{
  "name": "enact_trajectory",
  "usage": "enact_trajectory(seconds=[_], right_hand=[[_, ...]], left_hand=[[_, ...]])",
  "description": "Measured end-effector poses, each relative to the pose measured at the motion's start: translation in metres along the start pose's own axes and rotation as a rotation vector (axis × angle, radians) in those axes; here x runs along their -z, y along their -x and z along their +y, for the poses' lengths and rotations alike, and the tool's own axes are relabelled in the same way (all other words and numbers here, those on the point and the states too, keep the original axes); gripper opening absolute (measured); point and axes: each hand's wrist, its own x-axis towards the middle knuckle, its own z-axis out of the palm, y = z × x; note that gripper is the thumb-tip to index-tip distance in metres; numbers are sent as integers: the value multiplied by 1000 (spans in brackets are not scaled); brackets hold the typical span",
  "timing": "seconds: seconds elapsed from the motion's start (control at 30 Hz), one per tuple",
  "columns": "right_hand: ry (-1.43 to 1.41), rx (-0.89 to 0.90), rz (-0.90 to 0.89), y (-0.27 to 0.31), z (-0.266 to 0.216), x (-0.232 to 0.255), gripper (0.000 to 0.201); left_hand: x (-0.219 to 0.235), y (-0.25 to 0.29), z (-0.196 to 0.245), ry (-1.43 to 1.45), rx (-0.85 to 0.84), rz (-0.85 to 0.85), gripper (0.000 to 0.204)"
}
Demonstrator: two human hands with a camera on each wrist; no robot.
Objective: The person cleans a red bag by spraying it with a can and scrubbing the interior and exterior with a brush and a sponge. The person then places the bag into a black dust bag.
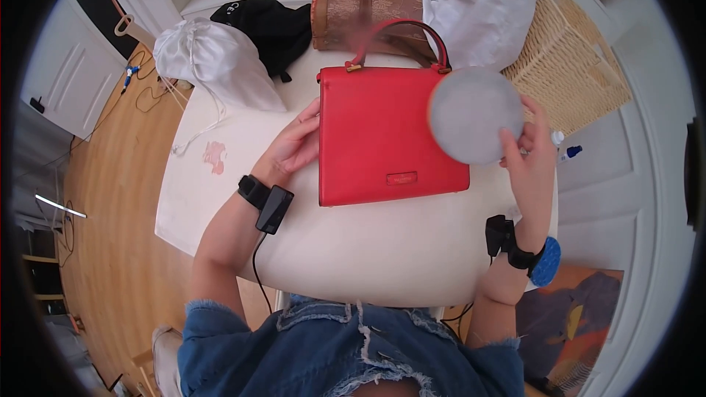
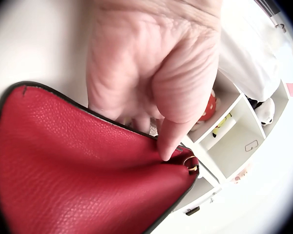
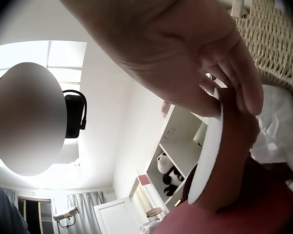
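A red handbag [image 1: 375,132] with one top handle [image 1: 404,23] is on the white table, its front with a small label toward me. My left hand [image 1: 298,140] holds the bag's left side. In the left wrist view the thumb [image 2: 173,139] presses the side panel near the top corner, and the other fingers pass behind the edge, partly hidden. My right hand [image 1: 531,148] pinches a round grey pad [image 1: 474,116] by its right edge, in front of the bag's upper right part. In the right wrist view the pad shows a white layer [image 3: 207,156] and a thicker brown layer.
Behind the bag are a white drawstring bag [image 1: 213,59], a black cloth bag [image 1: 276,29], a patterned brown bag [image 1: 368,4], another white cloth bag [image 1: 478,7] and a wicker basket [image 1: 566,51]. A blue round item [image 1: 546,263] is beside my right forearm.
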Motion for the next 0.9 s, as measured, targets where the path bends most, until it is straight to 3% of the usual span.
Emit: enact_trajectory(seconds=[0.1,0.2,0.27,0.4,0.47,0.6,0.7,0.77,0.8,0.83,0.9], right_hand=[[-174,-13,84,2,-4,-5,50],[-68,82,-11,16,-19,-35,51],[-169,205,-287,28,-33,-53,50],[-78,189,-377,27,-39,-44,49],[-118,75,-13,18,-28,-35,48],[-401,43,122,7,-33,-36,49],[-353,95,36,16,-40,-56,50],[-203,204,-190,25,-47,-75,50],[-110,415,-186,27,-52,-83,49],[-138,385,-242,30,-61,-85,49],[-164,355,-299,29,-69,-83,49]], left_hand=[[-1,0,0,-21,2,17,58],[1,0,0,-37,8,-25,61],[-2,0,1,-59,7,-82,62],[-6,2,2,-68,10,-94,63],[-10,2,3,-79,29,-117,63],[-7,0,2,-4,38,-139,61],[-6,-1,0,64,30,-177,62],[4,0,-2,24,46,-128,63],[10,0,-3,-17,66,-76,64],[-2,3,0,18,87,-15,63],[2,1,0,-3,62,-54,62]])
